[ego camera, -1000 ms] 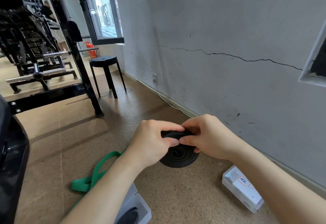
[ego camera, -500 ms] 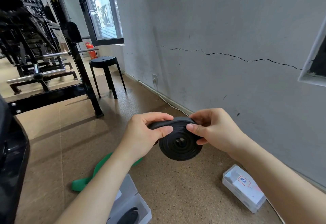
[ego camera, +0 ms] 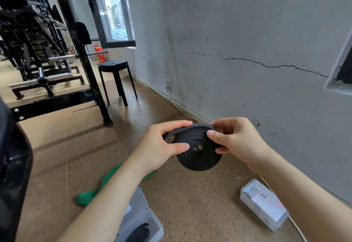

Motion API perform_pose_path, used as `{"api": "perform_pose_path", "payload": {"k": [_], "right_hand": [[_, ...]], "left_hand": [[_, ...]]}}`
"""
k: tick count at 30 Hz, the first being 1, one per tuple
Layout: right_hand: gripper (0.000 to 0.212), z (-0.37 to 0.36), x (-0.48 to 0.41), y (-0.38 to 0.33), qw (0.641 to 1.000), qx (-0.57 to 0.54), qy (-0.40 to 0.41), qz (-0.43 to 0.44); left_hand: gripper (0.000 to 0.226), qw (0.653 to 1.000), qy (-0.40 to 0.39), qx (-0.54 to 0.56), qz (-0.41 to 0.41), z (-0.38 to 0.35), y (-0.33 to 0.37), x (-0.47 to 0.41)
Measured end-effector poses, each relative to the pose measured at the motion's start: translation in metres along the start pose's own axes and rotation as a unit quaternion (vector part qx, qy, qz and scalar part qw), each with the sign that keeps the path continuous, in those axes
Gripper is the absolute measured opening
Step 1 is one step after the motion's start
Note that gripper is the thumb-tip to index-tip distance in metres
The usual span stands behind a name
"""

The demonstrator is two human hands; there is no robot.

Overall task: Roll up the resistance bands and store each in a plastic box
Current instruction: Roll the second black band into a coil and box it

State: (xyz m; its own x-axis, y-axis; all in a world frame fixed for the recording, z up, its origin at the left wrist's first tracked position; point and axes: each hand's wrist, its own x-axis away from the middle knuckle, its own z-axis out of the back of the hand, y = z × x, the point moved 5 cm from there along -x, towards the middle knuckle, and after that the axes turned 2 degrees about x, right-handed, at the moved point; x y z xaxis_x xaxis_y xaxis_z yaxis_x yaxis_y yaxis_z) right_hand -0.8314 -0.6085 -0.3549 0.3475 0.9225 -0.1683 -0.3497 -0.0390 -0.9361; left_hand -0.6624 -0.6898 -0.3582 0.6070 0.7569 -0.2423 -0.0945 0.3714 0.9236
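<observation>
A black resistance band (ego camera: 198,156), wound into a flat spiral coil, is held in the air above the floor, its face turned toward me. My left hand (ego camera: 162,144) grips its left side, thumb on the face and fingers over the top where the loose outer end runs. My right hand (ego camera: 234,139) pinches the right edge between thumb and fingers. An open clear plastic box (ego camera: 152,224) at the bottom holds another black coil (ego camera: 139,234). A green band (ego camera: 89,196) lies loose on the floor under my left forearm.
A closed clear box with a red-edged label (ego camera: 264,203) lies on the floor at the right, near the grey wall (ego camera: 247,51). A black stool (ego camera: 114,66) and a black weight rack (ego camera: 85,70) stand farther back. A black padded object (ego camera: 11,165) fills the left edge.
The coil has been lifted and tipped from nearly flat to facing me. Both hands shifted their hold from its top to its sides.
</observation>
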Motion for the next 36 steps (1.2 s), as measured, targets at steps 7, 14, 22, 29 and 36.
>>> {"api": "perform_pose_path", "payload": {"k": [7,14,22,29,36], "right_hand": [[0.015,-0.007,-0.001,0.005,0.993,0.096,-0.075,0.003],[0.013,-0.012,-0.003,0.006,0.974,0.210,-0.071,0.055],[0.017,-0.004,-0.002,-0.001,0.979,0.189,-0.027,0.064],[0.011,-0.007,-0.002,0.002,0.991,0.123,-0.057,0.022],[0.013,-0.023,0.002,0.002,0.971,0.205,-0.111,0.046]], "left_hand": [[0.052,0.995,0.019,-0.093,-0.017,0.002,-0.002,0.000],[0.050,0.989,0.000,-0.145,-0.019,-0.007,0.000,0.001],[0.045,0.993,0.030,-0.099,-0.051,-0.005,0.006,0.000],[0.041,0.990,0.075,-0.107,-0.052,0.005,0.011,0.002],[0.037,0.986,0.041,-0.155,-0.043,-0.002,0.010,0.005]]}}
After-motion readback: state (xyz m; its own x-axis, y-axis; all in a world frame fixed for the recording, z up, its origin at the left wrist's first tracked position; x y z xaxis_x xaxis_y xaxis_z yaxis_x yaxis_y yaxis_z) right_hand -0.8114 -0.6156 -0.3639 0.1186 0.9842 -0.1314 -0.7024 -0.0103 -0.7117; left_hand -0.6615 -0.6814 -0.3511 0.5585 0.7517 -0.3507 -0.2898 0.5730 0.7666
